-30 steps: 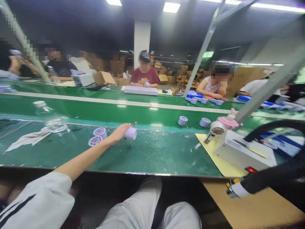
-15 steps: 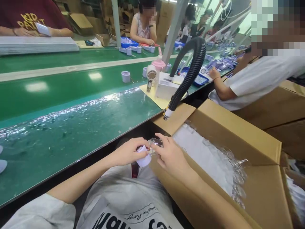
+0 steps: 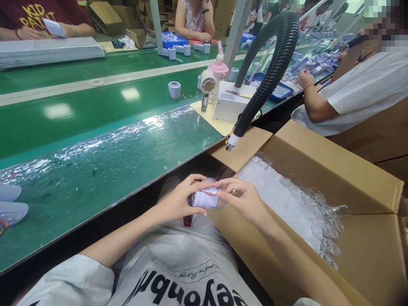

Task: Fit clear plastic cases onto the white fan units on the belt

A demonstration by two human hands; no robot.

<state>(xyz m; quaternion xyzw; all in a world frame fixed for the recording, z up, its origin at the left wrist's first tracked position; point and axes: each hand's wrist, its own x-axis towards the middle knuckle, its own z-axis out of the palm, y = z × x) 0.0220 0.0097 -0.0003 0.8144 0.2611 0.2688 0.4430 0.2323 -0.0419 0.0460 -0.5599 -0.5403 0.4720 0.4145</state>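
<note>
Above my lap, my left hand (image 3: 183,199) is wrapped round a small white cylindrical housing (image 3: 204,200), thumb below and fingers above. Thin red wires (image 3: 210,193) run along the side of this housing. A clear plastic cover (image 3: 220,202) surrounds its right end; how far it reaches over the housing is hard to make out. My right hand (image 3: 248,199) pinches at the cover's right end, with its fingertips close to the wires. Whether those fingers also hold the wires cannot be told.
An open cardboard box (image 3: 306,153) at my right holds a white sheet (image 3: 280,204) and clear plastic pieces (image 3: 331,229). A black flexible hose (image 3: 270,80) arches above its corner. White parts (image 3: 12,204) lie on the green bench (image 3: 111,170). A co-worker's arm (image 3: 318,102) is at the right.
The white housing and clear cover, held end to end before, now overlap. My right hand has shifted to the cover's far end. The view has moved slightly.
</note>
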